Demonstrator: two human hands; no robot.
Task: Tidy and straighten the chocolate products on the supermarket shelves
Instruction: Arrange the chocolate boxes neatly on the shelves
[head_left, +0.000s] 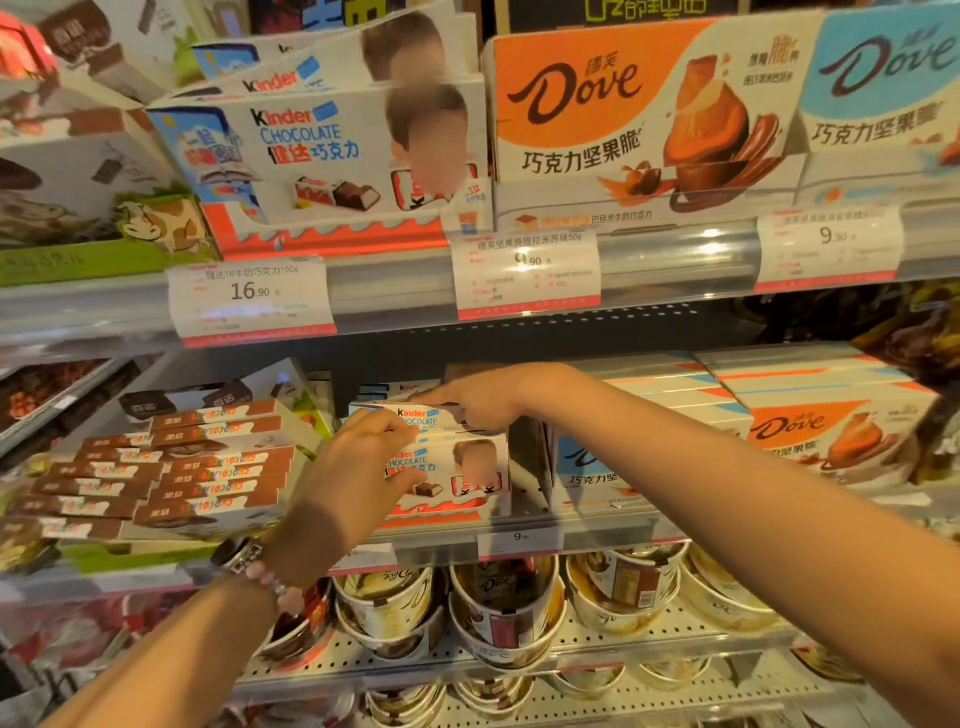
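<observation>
Step in hand, as judged: squaring up the Kinder Chocolate boxes (447, 467) on the middle shelf (519, 540), at its front edge, between the brown bar packs (171, 467) to the left and the blue Dove box (587, 467) just to the right. Stock: one box stands upright, face forward, against the shelf lip; a second Kinder box (415, 413) lies or leans on top of it, slightly askew, with more of the same behind, partly hidden. Left hand (358, 467): raised from below, wrist bent back, fingers curled round the left end of the front box, thumb toward its face; gripping. A bracelet (260, 566) sits at the wrist. Right hand (478, 405): forearm crossing in from the right edge of the view, hand turned palm down over the upper box, fingers folded onto its top edge; it appears to pinch or press that box, though motion blur leaves the exact contact uncertain. Next move, as judged: the upper box needs to be brought level and flush with the one beneath, faces aligned with the shelf front, while the left hand steadies the stack. Care is called for so the neighbouring Dove box is not pushed sideways. Upper shelf: larger Kinder display cartons (332, 156) and orange Dove cartons (639, 114), untouched.
</observation>
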